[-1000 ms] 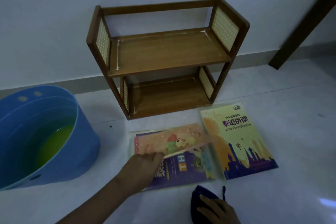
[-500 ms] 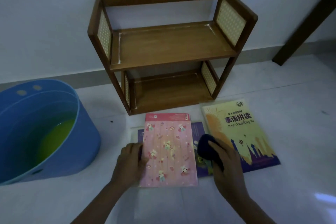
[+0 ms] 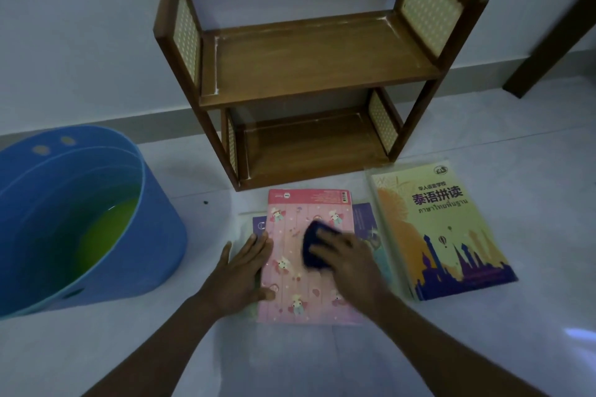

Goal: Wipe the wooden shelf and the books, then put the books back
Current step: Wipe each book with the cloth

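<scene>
My two-tier wooden shelf (image 3: pixel 319 74) stands far; near it a pink book (image 3: pixel 300 267) lies flat atop a purple one (image 3: pixel 362 219), a yellow book (image 3: pixel 442 229) right.

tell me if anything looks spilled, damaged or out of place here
Nothing looks spilled or damaged. The wooden shelf stands upright and empty. The books lie flat on the floor: the pink book sits on a purple book, with the yellow book beside them. The blue bucket is upright.

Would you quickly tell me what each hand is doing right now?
Left hand: open, flat, pressing the pink book at its left edge.
Right hand: closed on the dark blue cloth, on the pink book's cover.
</scene>
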`<state>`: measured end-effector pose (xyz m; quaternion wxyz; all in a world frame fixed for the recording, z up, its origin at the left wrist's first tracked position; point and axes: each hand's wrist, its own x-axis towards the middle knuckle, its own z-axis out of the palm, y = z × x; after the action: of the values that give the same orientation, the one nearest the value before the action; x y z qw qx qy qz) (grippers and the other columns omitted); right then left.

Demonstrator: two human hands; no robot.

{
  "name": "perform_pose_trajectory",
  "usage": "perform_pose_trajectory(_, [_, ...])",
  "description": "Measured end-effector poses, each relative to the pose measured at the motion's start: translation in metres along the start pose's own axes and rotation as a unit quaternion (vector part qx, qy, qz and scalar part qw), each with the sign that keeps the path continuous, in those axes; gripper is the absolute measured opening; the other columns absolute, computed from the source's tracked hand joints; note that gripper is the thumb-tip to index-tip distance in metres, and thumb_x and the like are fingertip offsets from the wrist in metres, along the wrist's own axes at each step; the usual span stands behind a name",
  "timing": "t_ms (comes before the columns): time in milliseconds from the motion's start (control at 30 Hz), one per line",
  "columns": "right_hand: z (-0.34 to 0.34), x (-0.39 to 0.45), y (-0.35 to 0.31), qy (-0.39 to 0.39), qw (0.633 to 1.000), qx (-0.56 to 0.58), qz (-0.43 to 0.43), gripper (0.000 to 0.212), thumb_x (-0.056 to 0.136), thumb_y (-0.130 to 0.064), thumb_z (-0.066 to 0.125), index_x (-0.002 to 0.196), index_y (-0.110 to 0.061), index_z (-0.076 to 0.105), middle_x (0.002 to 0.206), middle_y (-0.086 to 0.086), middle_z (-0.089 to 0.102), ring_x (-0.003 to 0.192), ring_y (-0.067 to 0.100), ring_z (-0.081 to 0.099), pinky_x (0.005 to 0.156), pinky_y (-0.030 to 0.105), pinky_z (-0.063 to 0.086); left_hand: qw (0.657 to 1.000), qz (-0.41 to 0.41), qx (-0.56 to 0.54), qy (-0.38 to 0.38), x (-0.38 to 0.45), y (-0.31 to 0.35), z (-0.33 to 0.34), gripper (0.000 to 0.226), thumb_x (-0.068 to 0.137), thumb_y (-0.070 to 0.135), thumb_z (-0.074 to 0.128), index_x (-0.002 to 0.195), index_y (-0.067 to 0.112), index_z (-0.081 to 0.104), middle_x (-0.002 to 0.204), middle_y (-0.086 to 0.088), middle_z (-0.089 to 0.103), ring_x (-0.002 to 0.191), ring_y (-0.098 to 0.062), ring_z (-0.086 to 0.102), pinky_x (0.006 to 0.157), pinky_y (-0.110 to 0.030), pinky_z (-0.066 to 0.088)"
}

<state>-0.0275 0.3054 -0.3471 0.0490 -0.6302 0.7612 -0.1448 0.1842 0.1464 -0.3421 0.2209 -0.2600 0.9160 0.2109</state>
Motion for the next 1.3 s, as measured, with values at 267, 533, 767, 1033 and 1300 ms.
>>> perform_pose_trajectory(267, [0.014, 0.045, -0.073, -0.013, 0.996, 0.062, 0.057, 0.067, 0.075, -0.007, 0.072, 0.136, -0.022, 0.048, 0.147, 0.008, 0.043, 0.125, 0.038, 0.042, 0.102, 0.048, 0.039, 0.999, 0.008, -0.020, 0.027, 0.000, 0.000, 0.001, 0.112, 0.063, 0.089, 0.028, 0.150, 0.032, -0.013, 0.152, 0.015, -0.021, 0.144, -0.011, -0.020, 0.112, -0.043, -0.017])
perform_pose_trajectory(533, [-0.012, 0.046, -0.006, -0.019, 0.979, 0.022, 0.200, 0.071, 0.079, -0.003, 0.059, 0.142, -0.027, 0.039, 0.153, 0.004, 0.032, 0.128, 0.035, 0.037, 0.104, 0.047, 0.039, 1.000, 0.003, 0.016, 0.018, 0.001, 0.004, -0.003, 0.130, 0.041, 0.098, -0.005, 0.147, 0.026, -0.022, 0.150, 0.010, -0.028, 0.144, -0.014, -0.021, 0.110, -0.044, -0.020])
perform_pose_trajectory(767, [0.010, -0.009, -0.057, -0.025, 0.998, 0.057, -0.022, 0.063, 0.060, -0.010, 0.081, 0.118, -0.029, 0.064, 0.131, -0.001, 0.060, 0.098, 0.025, 0.062, 0.079, 0.036, 0.054, 0.999, 0.002, 0.048, 0.011, 0.001, 0.009, -0.009, 0.126, 0.050, 0.094, 0.000, 0.151, 0.020, -0.012, 0.159, 0.002, -0.016, 0.141, -0.014, -0.022, 0.116, -0.050, -0.008])
perform_pose_trajectory(1033, [-0.034, -0.075, 0.014, 0.024, 0.999, 0.013, 0.035, 0.054, 0.069, -0.005, 0.076, 0.120, -0.020, 0.065, 0.133, 0.003, 0.059, 0.108, 0.024, 0.050, 0.092, 0.044, 0.051, 0.975, 0.152, 0.162, 0.014, -0.020, 0.016, -0.003, 0.125, 0.066, 0.066, 0.067, 0.149, 0.030, -0.020, 0.151, -0.005, -0.036, 0.138, -0.027, -0.035, 0.107, -0.049, -0.025])
perform_pose_trajectory(1300, [-0.020, -0.181, 0.023, -0.127, 0.989, -0.015, -0.077, 0.066, 0.073, -0.033, 0.069, 0.135, -0.040, 0.045, 0.149, -0.011, 0.037, 0.127, 0.015, 0.040, 0.093, 0.033, 0.049, 0.949, 0.223, 0.147, 0.169, -0.038, 0.020, 0.008, 0.066, 0.079, 0.031, 0.073, 0.139, 0.020, 0.048, 0.143, -0.015, 0.049, 0.133, -0.030, 0.042, 0.091, -0.039, 0.055])
